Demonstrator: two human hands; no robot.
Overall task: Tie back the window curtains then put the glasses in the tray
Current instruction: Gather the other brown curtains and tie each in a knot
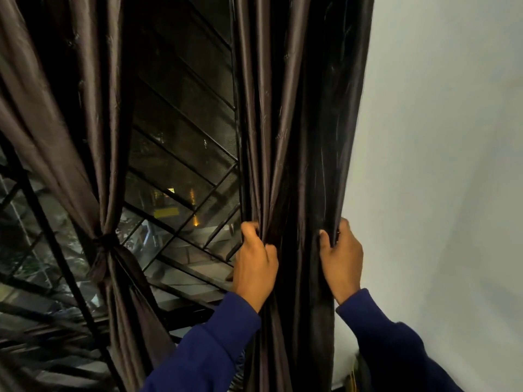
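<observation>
Curtains: the right curtain [297,137] hangs beside the wall [438,137], its two edges gripped by the raised left hand [254,264] and right hand [341,260]; the left curtain [70,123] is tied.

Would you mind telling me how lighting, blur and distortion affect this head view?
Head view: dim; the right curtain between the left hand and right hand loses fold detail in shadow; the tied left curtain looks slightly soft; wide-angle bending tilts the window grille; the wall is evenly lit.
</observation>
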